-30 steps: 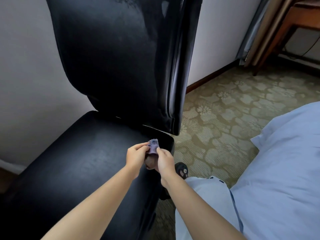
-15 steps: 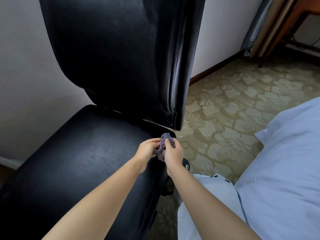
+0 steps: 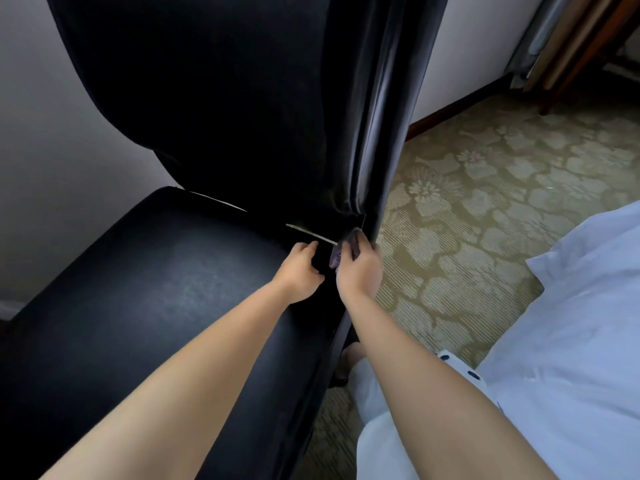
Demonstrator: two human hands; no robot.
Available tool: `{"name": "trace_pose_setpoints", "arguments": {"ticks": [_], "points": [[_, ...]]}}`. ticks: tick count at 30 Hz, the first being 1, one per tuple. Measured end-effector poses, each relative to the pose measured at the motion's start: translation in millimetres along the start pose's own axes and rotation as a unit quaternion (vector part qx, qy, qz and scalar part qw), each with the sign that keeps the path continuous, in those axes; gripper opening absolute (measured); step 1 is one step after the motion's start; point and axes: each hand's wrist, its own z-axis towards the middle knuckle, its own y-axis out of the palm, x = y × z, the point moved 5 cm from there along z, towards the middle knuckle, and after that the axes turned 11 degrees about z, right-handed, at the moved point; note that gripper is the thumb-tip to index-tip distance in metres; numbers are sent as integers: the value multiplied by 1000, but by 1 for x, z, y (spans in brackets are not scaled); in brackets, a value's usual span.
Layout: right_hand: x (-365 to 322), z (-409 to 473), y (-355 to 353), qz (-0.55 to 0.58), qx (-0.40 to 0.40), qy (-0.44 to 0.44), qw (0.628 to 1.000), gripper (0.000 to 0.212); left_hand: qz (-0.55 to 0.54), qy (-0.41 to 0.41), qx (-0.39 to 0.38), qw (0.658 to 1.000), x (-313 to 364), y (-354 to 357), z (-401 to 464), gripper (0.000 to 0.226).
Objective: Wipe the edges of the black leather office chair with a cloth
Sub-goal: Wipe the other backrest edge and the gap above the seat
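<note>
One view only, from the head camera, looking down over both forearms at the chair. Black leather office chair (image 3: 166,289) filling the left and middle of the picture: wide seat below, tall backrest (image 3: 242,98) rising behind it, side edge of the backrest catching light at the right. Right hand (image 3: 358,268) up at the rear right corner of the seat, just under the bottom of that backrest edge, its grip clamped on a small purple-grey cloth (image 3: 341,252); cloth bunched between thumb and fingers, upper end pressed against or very near the leather at the corner. Left hand (image 3: 299,271) just beside it on the seat, fingers curled down at the rear seat edge; whether gripping a fold of the cloth, the leather, or nothing, cannot tell from this angle. Pale strip visible in the gap between seat and backrest.

As for progress: judged early or midway. Cloth positioned at the junction of seat edge and backrest edge, so probably working on this corner. No way to see which edges are already clean, with dull patches on the seat leather. Likely left: the long backrest side edge above and the far edges.

Around: patterned carpet (image 3: 485,202), white bedding (image 3: 571,341) at right, plain wall (image 3: 52,133) at left.
</note>
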Motion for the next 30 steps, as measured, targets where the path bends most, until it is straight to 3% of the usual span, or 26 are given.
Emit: {"name": "trace_pose_setpoints", "arguments": {"ticks": [2,6,11,14,17,23,30], "points": [[1,1,8,-30,-4,-12,999,38,40,15,-25,999,0,2,1,79],[4,3,20,-160,-51,29,985,35,178,89,-18,980,7,4,-1,62],[0,12,17,-126,-77,153,977,33,213,70,-42,974,16,-1,3,39],[6,6,12,1,-11,165,986,33,208,64,-35,975,16,-1,3,46],[4,-4,5,93,66,85,990,33,196,82,-42,976,13,-3,5,62],[8,-20,1,92,159,-38,982,23,185,130,-62,972,3,-1,-1,58],[8,-11,12,43,169,40,984,30,239,155,-83,955,10,6,-3,34]]}}
